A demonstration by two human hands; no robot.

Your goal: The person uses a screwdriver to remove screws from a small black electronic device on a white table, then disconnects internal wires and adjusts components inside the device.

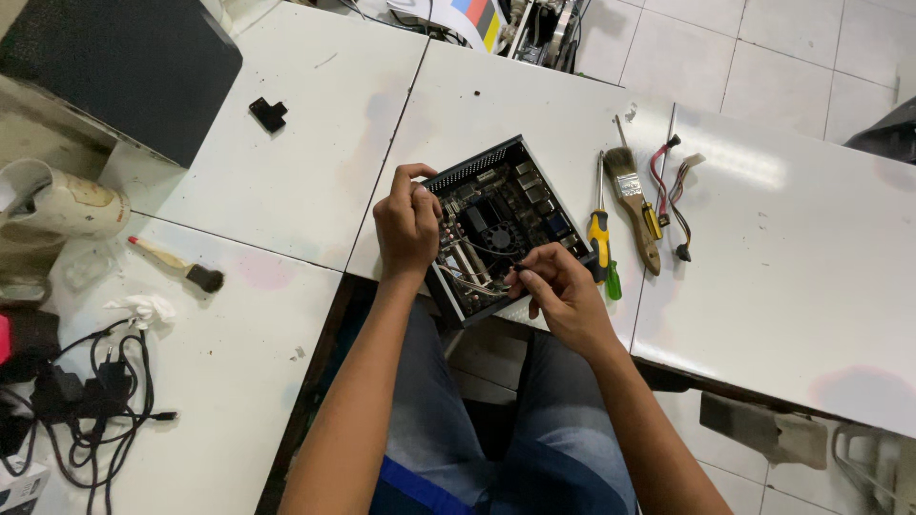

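The right hand (563, 296) sits at the near right corner of the open case (496, 229), fingers pinched together on something small inside it; what they pinch is too small to tell. The left hand (408, 224) is curled over the case's left wall, thumb and fingers clamped on the rim. The case lies between the two hands at the near edge of the white table (763, 267), turned at an angle.

The case is a small black metal box, lid off, with a perforated strip along its far left wall. Inside is a dark board with a round fan (500, 236), metal port blocks along the far right side, and copper-coloured pipes near the left hand.

Just right of the case lie a yellow-handled screwdriver (598, 229) and a green-handled one (613, 279), then a wooden-handled brush (634, 205) with pale bristles, then a bundle of red and black wires (671, 191). Off to the left, on a scuffed white top, lie a small brush (181, 265) with a black head, a crumpled tissue (143, 309), and tangled black cables (95, 401). Farther off are a small black bracket (268, 113) and a dark slab-like box (114, 67).
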